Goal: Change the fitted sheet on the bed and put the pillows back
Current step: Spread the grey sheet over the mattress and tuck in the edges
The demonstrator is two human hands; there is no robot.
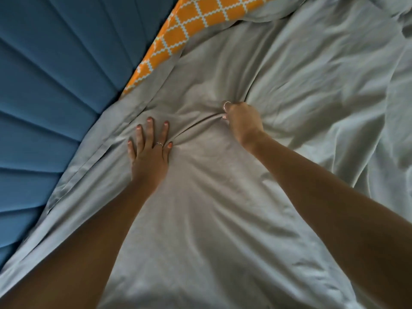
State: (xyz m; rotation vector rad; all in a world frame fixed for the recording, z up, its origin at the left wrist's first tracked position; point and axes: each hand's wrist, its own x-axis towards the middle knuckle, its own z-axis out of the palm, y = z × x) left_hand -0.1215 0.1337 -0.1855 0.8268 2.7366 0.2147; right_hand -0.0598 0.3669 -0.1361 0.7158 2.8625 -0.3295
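The grey pillow (pixel 200 197) fills most of my view, lying on the bed with its long axis running away from me along the blue padded headboard (pixel 49 97), its flanged edge just beside that headboard. Past its far end an orange lattice-patterned pillow (pixel 189 23) sits against the headboard. To the right the pale sheet (pixel 323 97) spreads rumpled toward the bed's far side; whether its corners are tucked I cannot tell. My left hand (pixel 149 150) lies flat, fingers spread, pressing the pillow near its headboard edge. My right hand (pixel 243 121), nearer the bed's middle, is fisted around a bunched fold of the pillow's cover. I judge I'm settling this pillow into place.
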